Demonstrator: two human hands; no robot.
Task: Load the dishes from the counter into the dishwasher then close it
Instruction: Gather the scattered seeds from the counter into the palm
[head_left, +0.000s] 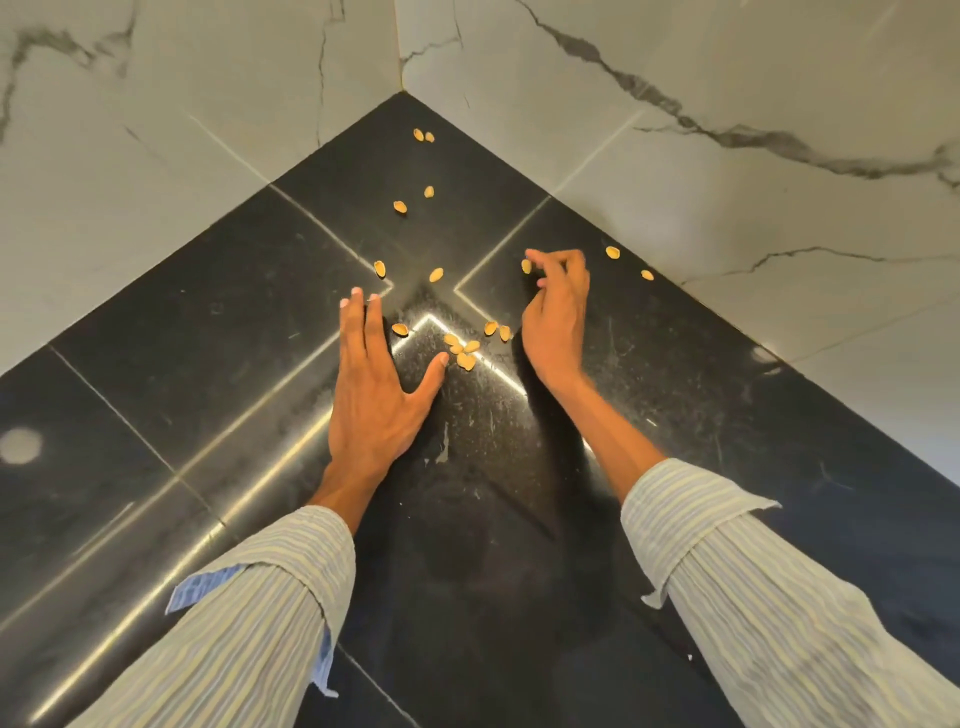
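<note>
Black counter (218, 291); pistachio shells (460, 349) between both hands' grip.

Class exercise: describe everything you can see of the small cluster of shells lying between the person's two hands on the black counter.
The cluster of shells is a handful of small tan, oval half-shells, pistachio-like, lying loosely together, some touching. It rests on the glossy black counter, across a bright reflected line, near the corner. The left hand lies flat beside it, thumb tip just short of the nearest shell. The right hand is apart from it, fingers curled near another shell. More single shells lie scattered beyond.
</note>
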